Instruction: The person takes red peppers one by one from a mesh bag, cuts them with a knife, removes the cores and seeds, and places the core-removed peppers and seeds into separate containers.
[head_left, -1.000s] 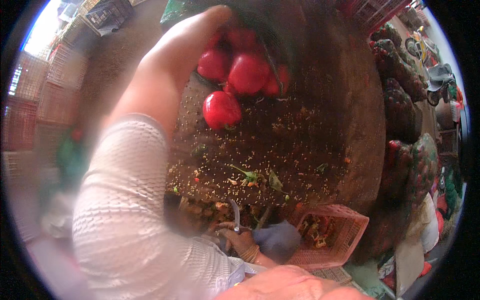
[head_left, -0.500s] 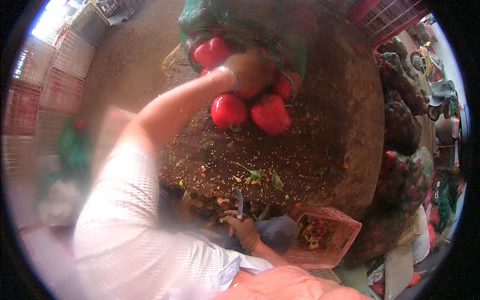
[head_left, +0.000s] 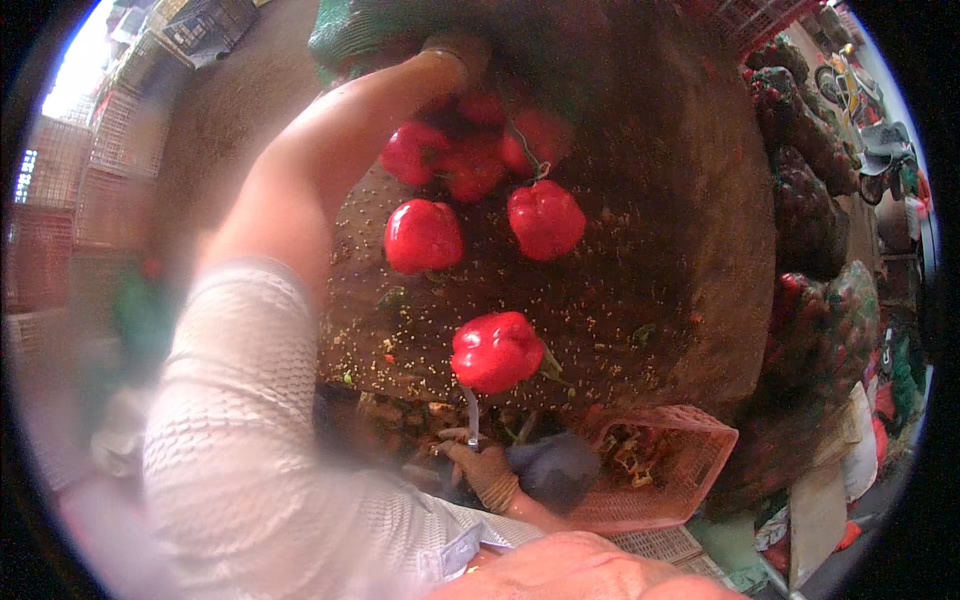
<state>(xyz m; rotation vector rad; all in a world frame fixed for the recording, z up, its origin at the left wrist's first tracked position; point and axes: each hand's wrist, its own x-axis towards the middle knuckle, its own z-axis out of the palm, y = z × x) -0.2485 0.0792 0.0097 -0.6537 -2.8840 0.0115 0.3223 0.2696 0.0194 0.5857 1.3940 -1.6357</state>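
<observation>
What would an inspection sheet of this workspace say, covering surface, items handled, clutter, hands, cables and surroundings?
Surface: brown worktop, strewn with pale seeds.
Items handled: three red peppers lie nearer the person than a pepper cluster by a green net bag; a curved knife is in use.
Clutter: leaf scraps on the worktop; more scraps inside a pink crate.
Left hand: at the net bag, fingers hidden.
Right hand: gloved, gripping the knife.
Cables: nothing seen.
Surroundings: stacked crates left; filled net sacks right.
</observation>
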